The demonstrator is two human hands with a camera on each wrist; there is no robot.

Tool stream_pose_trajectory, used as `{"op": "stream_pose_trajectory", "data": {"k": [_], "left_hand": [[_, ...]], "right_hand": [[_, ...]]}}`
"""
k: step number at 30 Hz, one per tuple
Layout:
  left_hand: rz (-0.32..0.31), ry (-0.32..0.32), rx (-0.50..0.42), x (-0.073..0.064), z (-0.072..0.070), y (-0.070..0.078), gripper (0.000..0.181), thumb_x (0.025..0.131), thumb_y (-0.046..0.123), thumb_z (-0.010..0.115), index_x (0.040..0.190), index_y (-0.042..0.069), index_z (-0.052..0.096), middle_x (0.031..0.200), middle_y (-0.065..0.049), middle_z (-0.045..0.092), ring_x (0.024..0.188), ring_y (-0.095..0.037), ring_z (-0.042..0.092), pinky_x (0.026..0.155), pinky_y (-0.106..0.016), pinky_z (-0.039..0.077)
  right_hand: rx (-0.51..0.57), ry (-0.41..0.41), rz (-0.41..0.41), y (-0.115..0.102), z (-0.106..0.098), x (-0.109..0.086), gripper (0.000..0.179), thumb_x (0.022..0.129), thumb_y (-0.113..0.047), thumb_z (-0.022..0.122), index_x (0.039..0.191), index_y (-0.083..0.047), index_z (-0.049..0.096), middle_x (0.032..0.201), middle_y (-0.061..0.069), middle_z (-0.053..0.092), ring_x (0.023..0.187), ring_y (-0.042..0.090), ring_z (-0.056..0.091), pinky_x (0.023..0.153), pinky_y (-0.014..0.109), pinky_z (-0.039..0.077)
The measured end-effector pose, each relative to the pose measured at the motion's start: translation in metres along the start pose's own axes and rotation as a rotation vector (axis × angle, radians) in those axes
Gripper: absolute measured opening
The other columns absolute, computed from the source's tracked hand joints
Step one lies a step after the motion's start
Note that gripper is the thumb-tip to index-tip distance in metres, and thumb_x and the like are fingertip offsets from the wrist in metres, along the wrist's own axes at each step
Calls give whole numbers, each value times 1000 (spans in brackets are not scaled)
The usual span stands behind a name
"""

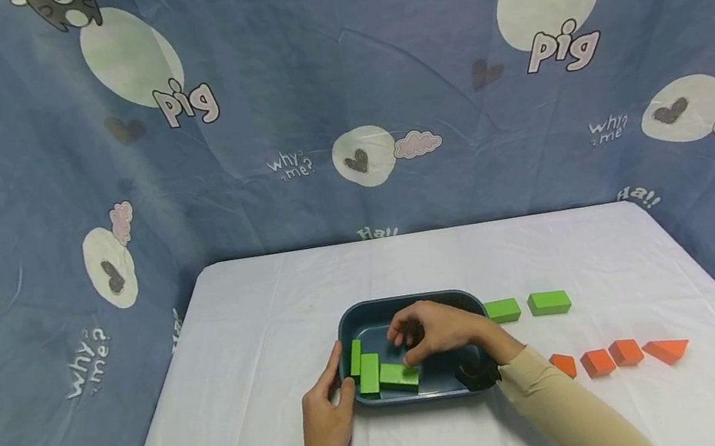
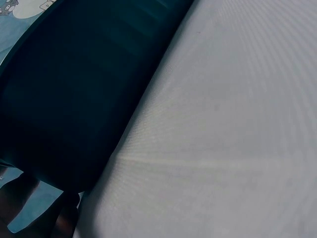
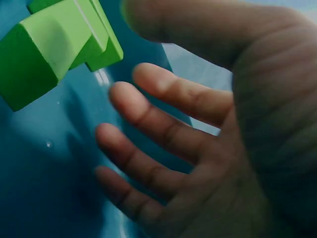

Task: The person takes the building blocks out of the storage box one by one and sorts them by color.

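A dark blue rectangular tray (image 1: 444,395) holds three green blocks at its left end: a narrow upright-looking one (image 1: 355,357), a longer one (image 1: 370,375) and one lying crosswise (image 1: 399,378). My left hand (image 1: 325,419) rests against the tray's left end, fingers along the outer wall and thumb at the front left corner. Over the inside of the tray is my right hand (image 1: 440,328), its fingers loosely bent and spread. Nothing lies in that palm in the right wrist view, where the green blocks (image 3: 54,42) sit just beyond the thumb.
Right of the tray lie two green blocks, one by the rim (image 1: 503,310) and one farther right (image 1: 549,302). Nearer the front is a row of several orange blocks (image 1: 597,363), ending in an orange triangular block (image 1: 667,350). White cloth covers the table (image 1: 262,331).
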State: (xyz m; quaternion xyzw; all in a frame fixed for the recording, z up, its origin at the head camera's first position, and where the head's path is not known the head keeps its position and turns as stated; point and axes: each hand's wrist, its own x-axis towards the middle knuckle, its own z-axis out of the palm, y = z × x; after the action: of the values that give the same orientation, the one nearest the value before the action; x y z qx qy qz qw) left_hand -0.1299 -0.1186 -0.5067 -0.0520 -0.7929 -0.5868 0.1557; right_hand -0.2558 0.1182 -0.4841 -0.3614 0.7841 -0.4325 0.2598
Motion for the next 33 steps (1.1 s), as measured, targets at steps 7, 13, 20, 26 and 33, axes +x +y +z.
{"op": "stream_pose_trajectory", "data": {"k": [7, 13, 20, 26, 33], "left_hand": [[-15, -1, 3, 0, 1, -1, 53, 90, -13, 62, 142, -7, 54, 143, -19, 55, 127, -33, 57, 97, -8, 42], [-12, -2, -2, 0, 1, -1, 53, 91, -14, 62, 143, -7, 53, 143, -20, 55, 128, -31, 56, 99, -9, 41], [-2, -4, -5, 0, 1, -2, 53, 91, -14, 61, 143, -7, 53, 143, -21, 55, 128, -30, 56, 101, -9, 40], [-15, -2, -3, 0, 2, -3, 53, 91, -13, 62, 143, -6, 53, 144, -19, 55, 129, -29, 55, 100, -8, 40], [-23, -14, -2, -1, 1, -2, 52, 93, -12, 61, 144, -7, 52, 145, -18, 54, 132, -28, 54, 101, -9, 40]], "right_hand": [[-15, -100, 31, 1, 4, 2, 45, 78, -17, 89, 117, -5, 70, 106, 7, 70, 94, 24, 66, 84, 31, 56], [-58, -135, 45, 0, 5, 3, 45, 76, -17, 90, 115, -8, 71, 102, 2, 70, 92, 18, 66, 82, 28, 55], [-111, -157, 88, 2, 10, 5, 44, 73, -16, 93, 112, -14, 71, 95, -11, 66, 87, 9, 64, 83, 24, 54], [-173, -160, 106, -3, 12, 7, 43, 72, -16, 93, 109, -14, 71, 91, -10, 64, 81, 10, 61, 76, 23, 53], [-258, -176, 117, -5, 12, 9, 42, 72, -4, 88, 107, -17, 71, 94, -13, 64, 84, 5, 59, 78, 21, 52]]}}
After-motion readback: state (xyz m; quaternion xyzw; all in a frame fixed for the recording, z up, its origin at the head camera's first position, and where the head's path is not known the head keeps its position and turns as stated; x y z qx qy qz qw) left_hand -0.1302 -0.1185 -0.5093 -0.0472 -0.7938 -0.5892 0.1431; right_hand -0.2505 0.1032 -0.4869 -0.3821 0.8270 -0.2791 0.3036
